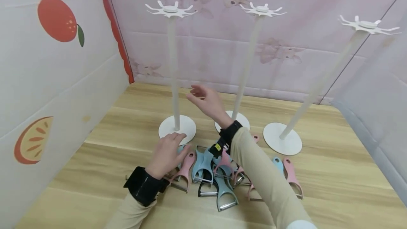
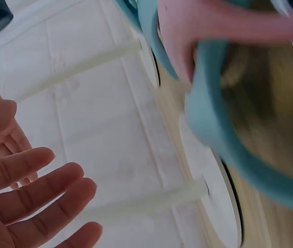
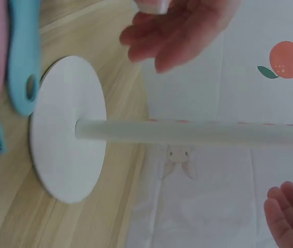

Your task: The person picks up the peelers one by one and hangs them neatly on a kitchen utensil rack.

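Seemingly you're at a reaching step, your left hand (image 1: 166, 154) loose and empty by the peelers (image 1: 206, 160) toward its four o'clock, your right hand (image 1: 208, 103) likewise with a stand (image 1: 173, 70) at nine, so next likely calls for pinching a peeler.

**Exposure OK, wrist views soft**

Head view: bright, diffuse; can't tell where the light comes from. Soft shadows on the wood table (image 1: 334, 186) around the peelers (image 1: 206, 160), small glints on the metal blades (image 1: 228, 206). Back wall (image 1: 203, 56) pale, low contrast. Wide lens: far-right stand (image 1: 321, 84) tilts outward in frame.

Left wrist: dimmer, greyish. Pink peeler (image 2: 208, 20) and teal peeler (image 2: 203, 111) sit close to the lens, blurred. Left hand (image 2: 33, 206) darker than the cloth behind.

Right wrist: also dim, slightly hazy. Fingers (image 3: 180, 44) up top soft-edged.
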The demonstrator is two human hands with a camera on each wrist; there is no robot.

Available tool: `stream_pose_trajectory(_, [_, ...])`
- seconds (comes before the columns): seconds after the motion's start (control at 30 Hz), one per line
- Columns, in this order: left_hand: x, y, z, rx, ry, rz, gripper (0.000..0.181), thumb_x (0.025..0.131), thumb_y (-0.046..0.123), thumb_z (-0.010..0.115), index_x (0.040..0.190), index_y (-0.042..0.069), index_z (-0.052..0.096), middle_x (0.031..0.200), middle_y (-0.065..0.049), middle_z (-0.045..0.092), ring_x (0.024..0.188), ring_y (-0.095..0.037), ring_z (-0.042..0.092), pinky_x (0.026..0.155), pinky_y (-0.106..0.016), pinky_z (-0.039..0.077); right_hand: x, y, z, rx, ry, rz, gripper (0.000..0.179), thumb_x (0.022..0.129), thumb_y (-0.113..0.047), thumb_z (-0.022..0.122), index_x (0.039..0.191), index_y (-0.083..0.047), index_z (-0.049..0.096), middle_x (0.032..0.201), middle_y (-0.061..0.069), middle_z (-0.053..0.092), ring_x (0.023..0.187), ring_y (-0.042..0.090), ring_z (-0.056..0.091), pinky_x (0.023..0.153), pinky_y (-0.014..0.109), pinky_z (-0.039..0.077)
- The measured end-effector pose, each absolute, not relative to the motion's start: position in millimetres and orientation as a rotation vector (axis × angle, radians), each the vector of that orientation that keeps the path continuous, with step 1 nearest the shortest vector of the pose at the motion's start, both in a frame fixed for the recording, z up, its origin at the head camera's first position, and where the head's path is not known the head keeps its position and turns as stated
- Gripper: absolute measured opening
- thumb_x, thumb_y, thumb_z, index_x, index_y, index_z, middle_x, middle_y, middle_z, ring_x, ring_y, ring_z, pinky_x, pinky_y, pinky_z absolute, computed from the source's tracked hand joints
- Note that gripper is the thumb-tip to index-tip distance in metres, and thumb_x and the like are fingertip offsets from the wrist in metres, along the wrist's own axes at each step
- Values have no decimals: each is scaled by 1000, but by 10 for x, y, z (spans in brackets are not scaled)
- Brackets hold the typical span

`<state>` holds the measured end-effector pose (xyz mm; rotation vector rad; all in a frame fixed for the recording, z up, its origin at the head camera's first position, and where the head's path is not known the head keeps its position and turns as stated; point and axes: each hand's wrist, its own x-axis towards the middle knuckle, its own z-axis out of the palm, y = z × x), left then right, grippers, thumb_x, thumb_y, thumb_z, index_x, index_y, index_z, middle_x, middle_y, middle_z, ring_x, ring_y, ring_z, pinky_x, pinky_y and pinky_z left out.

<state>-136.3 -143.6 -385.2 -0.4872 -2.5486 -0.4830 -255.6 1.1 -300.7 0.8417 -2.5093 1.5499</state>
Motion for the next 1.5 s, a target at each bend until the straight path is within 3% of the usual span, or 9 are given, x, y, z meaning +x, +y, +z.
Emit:
stream_pose_trajectory(0.23, [-1295,-1611,-3839,-394,-2524,-533,20,79,13,68,92,-2,65,84,-12,63,75,-27,60,62,-38,48,-2718,-376,-2991,825,-2422,1779,48,85,-26,64,126,-7,50,112,8,59,100,17,56,82,26,46])
stream_pose_trajectory(0.43, [-1259,-1802,-3806,-306,-2527,-536,10,82,8,63,87,0,65,80,-10,63,68,-23,60,56,-35,47,-2821,-620,-3010,848,-2295,1966,32,86,-23,64,112,-5,57,102,8,62,94,15,58,80,27,46])
stream_pose_trajectory(0.67, [-1215,-1941,-3820,-307,-2679,-525,4,81,6,61,79,5,63,73,-4,59,58,-12,48,51,-27,40,-2858,-772,-3067,895,-2168,2230,24,92,-17,53,99,6,57,87,15,62,89,31,61,77,26,49])
stream_pose_trajectory(0.8, [-1242,-1924,-3875,-350,-2775,-506,7,81,10,61,84,4,64,76,-4,60,57,-10,47,51,-26,40,-2840,-792,-3059,893,-2176,2248,23,93,-20,50,90,3,54,71,9,55,70,18,57,70,24,49])
stream_pose_trajectory(0.93, [-1307,-1871,-3933,-381,-2919,-464,16,83,18,61,91,4,64,79,-3,60,61,-10,50,53,-27,41,-2724,-775,-2967,930,-2185,2194,21,95,-16,47,80,-1,47,63,9,45,58,13,45,61,23,40])
stream_pose_trajectory(1.17, [-1424,-1711,-4009,-456,-3137,-352,19,84,23,61,77,6,55,62,0,45,53,-14,44,48,-31,37,-2638,-767,-2910,954,-2150,2180,21,95,-11,45,77,-1,46,61,9,41,56,14,41,58,21,35])
stream_pose_trajectory(1.37, [-1470,-1582,-4089,-495,-3150,-269,25,80,22,62,87,-2,57,60,-1,46,51,-15,45,44,-33,38,-2640,-764,-2943,960,-2112,2201,21,95,-10,46,77,1,45,60,6,40,58,19,40,56,22,34])
stream_pose_trajectory(1.5, [-1492,-1541,-4150,-529,-3086,-269,14,76,15,60,75,2,56,59,0,45,48,-14,43,43,-33,38,-2633,-764,-2943,955,-2093,2222,21,95,-8,46,76,1,45,61,6,40,58,18,40,55,21,34])
